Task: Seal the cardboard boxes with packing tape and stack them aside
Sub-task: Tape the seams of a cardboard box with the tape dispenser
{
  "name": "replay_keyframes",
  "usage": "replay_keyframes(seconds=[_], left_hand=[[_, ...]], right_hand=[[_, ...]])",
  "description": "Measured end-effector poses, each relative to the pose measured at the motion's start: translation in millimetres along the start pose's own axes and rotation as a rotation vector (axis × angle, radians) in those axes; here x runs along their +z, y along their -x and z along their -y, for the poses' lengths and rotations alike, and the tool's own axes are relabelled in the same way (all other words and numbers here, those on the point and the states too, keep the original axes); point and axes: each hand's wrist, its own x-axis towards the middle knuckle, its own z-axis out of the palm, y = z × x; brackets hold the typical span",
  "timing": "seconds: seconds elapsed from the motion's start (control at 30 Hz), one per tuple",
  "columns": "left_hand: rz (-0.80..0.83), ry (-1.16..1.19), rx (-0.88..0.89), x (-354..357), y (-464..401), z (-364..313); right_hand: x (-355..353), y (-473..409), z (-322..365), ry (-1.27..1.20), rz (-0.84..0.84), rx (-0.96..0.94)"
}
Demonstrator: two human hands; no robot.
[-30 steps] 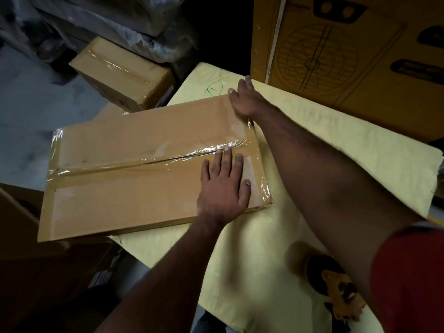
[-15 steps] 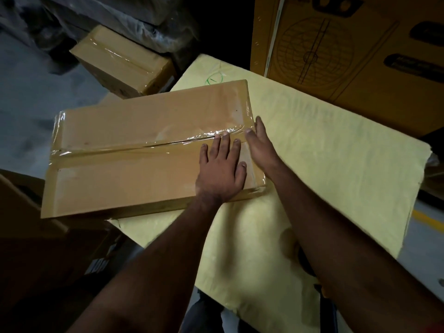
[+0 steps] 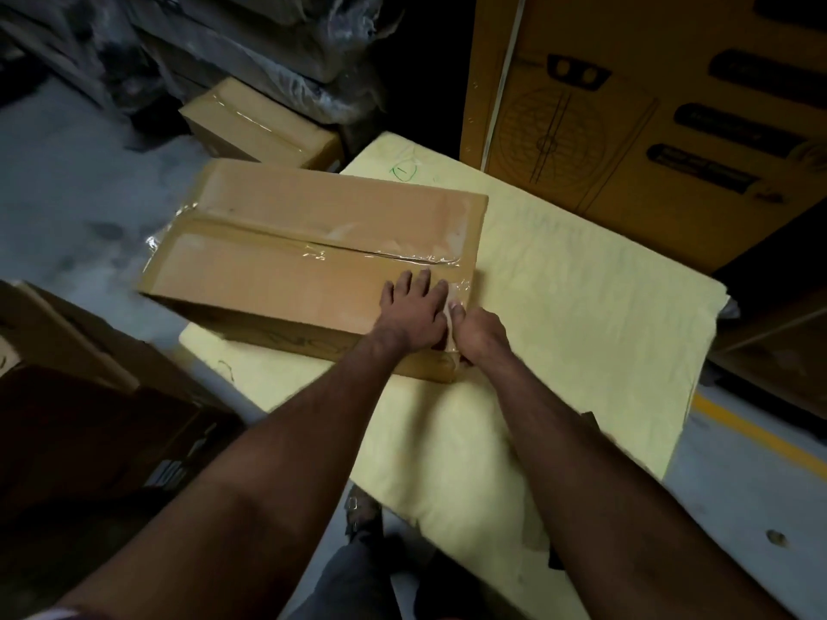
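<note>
A flat brown cardboard box (image 3: 277, 243) lies on a pale yellow table top (image 3: 581, 315), its left end hanging past the table edge. Clear packing tape (image 3: 394, 255) runs along the centre seam and wraps over the right end. My left hand (image 3: 414, 308) lies flat with fingers spread on the box's near right corner. My right hand (image 3: 476, 333) sits right beside it at that corner, fingers curled down over the box's right end, pressing the tape there. No tape roll or dispenser is in view.
A second taped cardboard box (image 3: 264, 123) sits on the grey floor behind. A tall printed yellow carton (image 3: 626, 105) stands at the table's far right. Plastic-wrapped bundles (image 3: 250, 38) pile at the back. Dark cartons (image 3: 80, 396) stand at the left. My shoe (image 3: 362, 512) shows below.
My right hand slid from the far right corner along the box's right end to the near corner beside my left hand. The view shifted, and the box's front side is visible.
</note>
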Motion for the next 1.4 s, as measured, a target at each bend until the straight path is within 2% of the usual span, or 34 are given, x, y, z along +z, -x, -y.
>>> replay_keyframes(seconds=[0.03,0.1,0.17,0.2,0.23,0.27,0.37,0.4,0.43,0.53,0.57,0.63,0.77,0.87,0.93,1.03,1.13,1.27,1.4], left_hand=[[0.009,0.031,-0.032,3.9,11.1,-6.6],[0.021,0.076,-0.075,16.5,36.6,-12.9],[0.015,0.072,-0.076,30.9,65.3,-6.4],[0.007,0.028,-0.064,35.8,78.4,0.5],[0.007,-0.039,-0.051,38.7,89.3,7.4],[0.009,-0.1,-0.048,41.1,97.5,12.5],[0.004,-0.172,-0.075,41.6,110.7,11.8],[0.015,-0.182,-0.066,39.1,112.5,11.3],[0.031,-0.187,-0.044,36.1,114.9,14.5],[0.077,-0.184,0.018,31.3,132.7,46.0],[0.087,-0.157,-0.002,31.3,142.1,59.6],[0.068,-0.022,-0.161,33.8,164.7,84.0],[-0.096,0.683,-0.662,38.0,203.9,110.9],[-0.28,1.167,-0.776,41.7,218.1,136.4],[-0.256,1.365,-0.91,41.8,223.7,147.2],[-0.247,1.343,-0.941,40.2,225.7,149.3],[-0.37,1.39,-0.897,17.8,227.4,146.2],[-0.398,1.489,-0.858,-36.2,219.7,156.9],[-0.511,1.492,-0.794,-95.3,208.8,186.9]], right_hand=[[1.8,6.4,-4.0,-0.07,0.095,0.009],[0.9,20.4,-15.4,-0.15,0.412,0.017],[-10.3,32.9,-26.4,-0.105,0.72,-0.004],[-16.0,33.4,-29.5,-0.074,0.763,-0.054],[-21.6,32.5,-30.1,-0.055,0.706,-0.127],[-25.6,29.3,-28.7,-0.03,0.557,-0.212],[-31.8,17.1,-16.8,0.163,-0.099,-0.415],[-32.5,16.0,-10.6,0.229,-0.241,-0.455],[-32.3,14.9,-4.8,0.307,-0.296,-0.472],[-25.3,9.8,4.4,0.486,-0.201,-0.452],[-21.4,9.8,5.8,0.478,-0.143,-0.438],[-8.2,13.3,6.0,0.379,-0.044,-0.413],[17.7,32.0,9.8,0.307,0.01,-0.377],[35.0,38.4,5.4,0.13,0.175,-0.26],[44.9,46.2,2.5,-0.108,0.247,-0.168],[54.8,54.7,6.4,-0.279,0.219,-0.177],[49.0,55.7,26.7,-0.306,0.101,-0.279],[24.2,56.5,83.7,-0.29,0.051,-0.395],[9.2,55.1,146.6,-0.265,0.041,-0.458]])
